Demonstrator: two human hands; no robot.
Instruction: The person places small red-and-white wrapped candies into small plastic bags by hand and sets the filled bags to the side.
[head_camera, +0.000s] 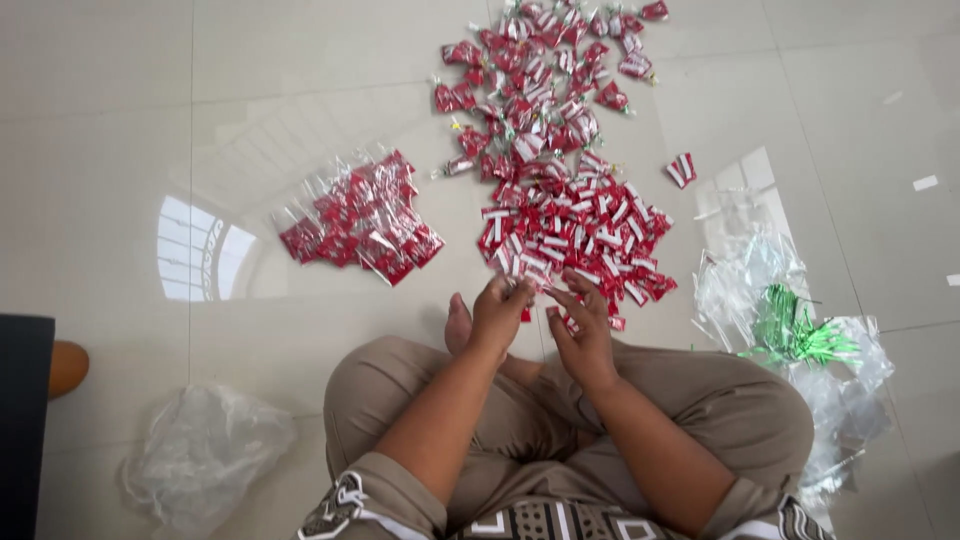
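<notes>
Both hands work together: our left hand and right hand pinch small red-and-white foil packets at the six o'clock edge of the big red-and-white packet heap.

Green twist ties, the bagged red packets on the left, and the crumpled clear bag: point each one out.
Green twist ties (795, 335): head view, middle of the bundle.
Bagged red packets (360, 220): head view, centre of the pile.
Crumpled clear bag (205, 450): head view, its middle.

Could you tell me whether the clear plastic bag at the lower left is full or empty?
Empty, apparently: the clear plastic bag lies crumpled and slack on the tiled floor, nothing visible inside.
</notes>
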